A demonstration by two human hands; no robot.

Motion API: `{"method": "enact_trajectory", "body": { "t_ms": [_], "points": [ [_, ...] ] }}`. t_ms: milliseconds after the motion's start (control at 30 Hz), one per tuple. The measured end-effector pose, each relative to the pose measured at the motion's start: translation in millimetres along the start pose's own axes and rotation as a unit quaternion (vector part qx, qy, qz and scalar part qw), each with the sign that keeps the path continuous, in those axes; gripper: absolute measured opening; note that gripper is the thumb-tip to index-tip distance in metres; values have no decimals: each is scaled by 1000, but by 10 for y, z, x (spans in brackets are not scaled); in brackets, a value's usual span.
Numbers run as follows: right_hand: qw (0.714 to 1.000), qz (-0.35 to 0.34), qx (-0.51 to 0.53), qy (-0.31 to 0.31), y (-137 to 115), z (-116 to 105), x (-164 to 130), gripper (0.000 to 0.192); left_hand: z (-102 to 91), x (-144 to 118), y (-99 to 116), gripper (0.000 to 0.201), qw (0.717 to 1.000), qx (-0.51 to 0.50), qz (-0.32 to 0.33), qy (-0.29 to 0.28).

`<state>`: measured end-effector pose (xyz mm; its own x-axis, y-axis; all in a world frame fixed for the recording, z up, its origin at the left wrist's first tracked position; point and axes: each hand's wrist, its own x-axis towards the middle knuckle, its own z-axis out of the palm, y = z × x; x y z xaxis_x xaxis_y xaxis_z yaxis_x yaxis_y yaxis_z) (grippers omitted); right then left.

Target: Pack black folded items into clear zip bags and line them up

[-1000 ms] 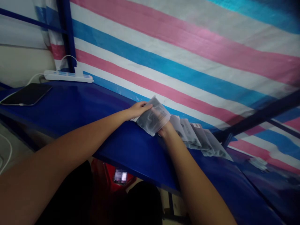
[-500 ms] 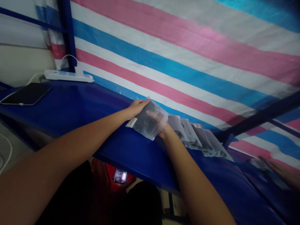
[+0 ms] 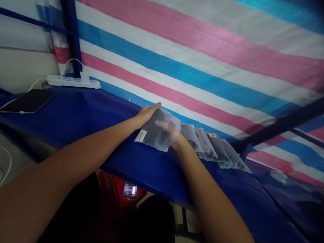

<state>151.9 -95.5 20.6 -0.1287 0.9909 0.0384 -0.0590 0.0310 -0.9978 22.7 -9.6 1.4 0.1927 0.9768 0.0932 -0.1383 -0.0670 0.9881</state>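
Observation:
A frosted plastic pouch (image 3: pixel 157 133) with something dark inside and a small white label is held up over the blue table (image 3: pixel 83 114). My left hand (image 3: pixel 146 113) grips its upper left edge. My right hand (image 3: pixel 174 140) is behind it, fingers showing through the plastic, wrist below its right corner. To the right, a row of several similar pouches (image 3: pixel 215 150) leans overlapping against the striped tarp.
A striped pink, blue and white tarp (image 3: pixel 202 60) forms the back wall. A white power strip (image 3: pixel 73 82) and a dark tablet (image 3: pixel 27 102) lie at the table's far left. A blue frame bar (image 3: pixel 278 126) crosses at right. Something red (image 3: pixel 118 189) sits under the table.
The pouch has swung down and left between my hands, from tilted up to lower, its white label corner now pointing left. A person's hand seen briefly at far right is gone.

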Motion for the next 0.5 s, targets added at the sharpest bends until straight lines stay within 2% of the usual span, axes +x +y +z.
{"method": "enact_trajectory", "body": {
  "t_ms": [100, 167, 500],
  "points": [
    [999, -9, 12, -34, 16, -25, -3, 32, -9, -34, 27, 58, 999, -19, -35, -5],
    [999, -9, 19, -35, 25, -37, -5, 35, -9, -39, 30, 56, 999, -27, -38, -4],
    [1000, -6, 5, -18, 14, -36, -13, 36, -12, 35, -25, 46, 998, -51, 21, 12]
  ]
}}
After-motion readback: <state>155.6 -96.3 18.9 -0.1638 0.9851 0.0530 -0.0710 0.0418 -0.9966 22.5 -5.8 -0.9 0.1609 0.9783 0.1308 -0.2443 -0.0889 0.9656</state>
